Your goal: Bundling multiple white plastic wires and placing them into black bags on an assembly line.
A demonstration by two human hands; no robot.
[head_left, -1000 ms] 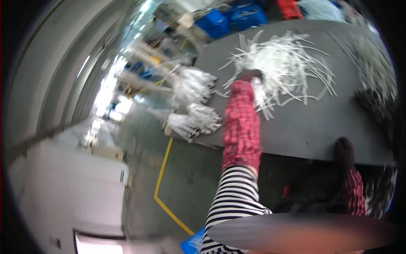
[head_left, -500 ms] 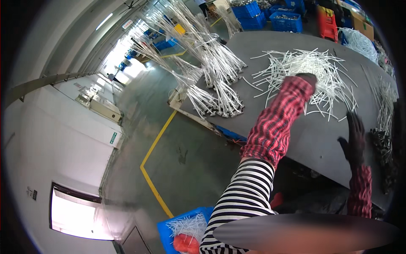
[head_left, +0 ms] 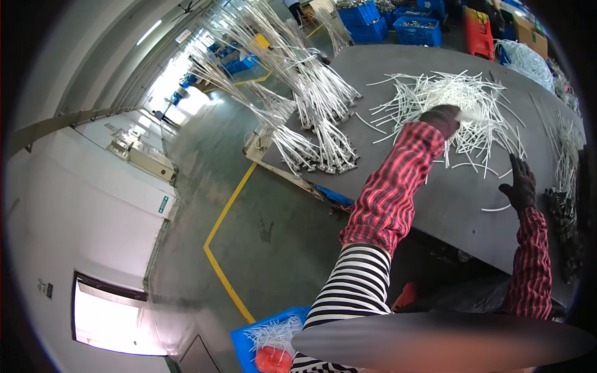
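A loose heap of thin white tubes [head_left: 413,102] lies spread over the grey tabletop [head_left: 444,202]. My left hand [head_left: 443,119], in a dark glove, reaches onto the heap's near side. Its fingers curl closed around some white tubes [head_left: 474,116], smeared by motion, that stick out to the right. My right hand [head_left: 522,188], gloved too, rests at the heap's near right edge with fingers stretched and thumb apart, holding nothing. A single white tube [head_left: 495,209] lies just left of its wrist. Both forearms wear red-and-black sleeve covers.
Bundles of long white tubes with dark ends [head_left: 323,118] lie at the table's left edge. Another dark-ended bundle [head_left: 564,161] lies at far right. Blue crates [head_left: 418,32] and a red stool [head_left: 478,36] stand behind. A blue bin [head_left: 245,339] sits on the floor below left.
My left hand has drawn back slightly to the left, with blurred tubes in its fingers. My right hand has slid a little farther away, and a single tube now shows beside it.
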